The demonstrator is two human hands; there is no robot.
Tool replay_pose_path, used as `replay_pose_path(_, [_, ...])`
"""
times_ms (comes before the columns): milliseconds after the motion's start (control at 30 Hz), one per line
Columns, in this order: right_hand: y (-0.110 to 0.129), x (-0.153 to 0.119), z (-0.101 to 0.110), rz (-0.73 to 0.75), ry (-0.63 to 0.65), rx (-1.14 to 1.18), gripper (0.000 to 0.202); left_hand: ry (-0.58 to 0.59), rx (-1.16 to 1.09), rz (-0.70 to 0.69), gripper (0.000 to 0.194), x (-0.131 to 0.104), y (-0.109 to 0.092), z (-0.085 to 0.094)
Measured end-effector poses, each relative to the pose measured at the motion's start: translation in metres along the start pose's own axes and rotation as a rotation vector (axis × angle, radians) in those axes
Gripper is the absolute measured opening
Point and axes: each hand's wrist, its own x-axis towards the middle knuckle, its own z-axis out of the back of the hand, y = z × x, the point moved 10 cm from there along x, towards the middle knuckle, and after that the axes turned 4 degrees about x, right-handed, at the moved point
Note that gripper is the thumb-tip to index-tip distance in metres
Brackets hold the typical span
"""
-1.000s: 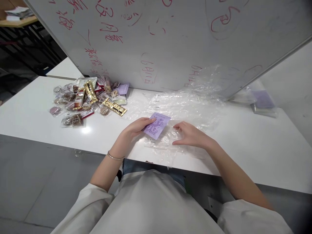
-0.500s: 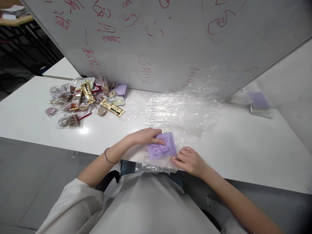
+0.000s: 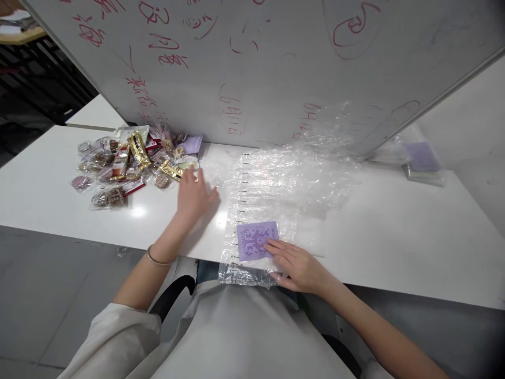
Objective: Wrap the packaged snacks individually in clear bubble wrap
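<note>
The purple packet (image 3: 252, 242) lies flat on the clear film (image 3: 292, 184), lower centre of the frame. The right hand (image 3: 300, 268) rests its extended fingers on the packet's right side, thumb apart by the film's near edge; whether it pinches the film I cannot tell. The left hand (image 3: 193, 197) has fingers spread, thumb well out, at the gold sachet (image 3: 170, 169); contact is unclear.

The film looks slick and overhangs the table's near edge, so a tug there could carry the packet off. The sachet lies against the pile (image 3: 128, 163), upper left, and a careless pull might scatter wrapped pieces.

The white table (image 3: 394, 237) is glossy, with glare left of centre. A whiteboard (image 3: 276, 68) with red writing stands behind; grey floor (image 3: 51, 295) shows lower left, and another purple packet (image 3: 422, 156) sits at the right.
</note>
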Motion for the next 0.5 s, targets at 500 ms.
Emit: replay_pose_path(500, [0.007,0.0,0.003,0.017,-0.075,-0.12,0.025,0.094,0.272,0.136,0.039,0.011,0.05,-0.003])
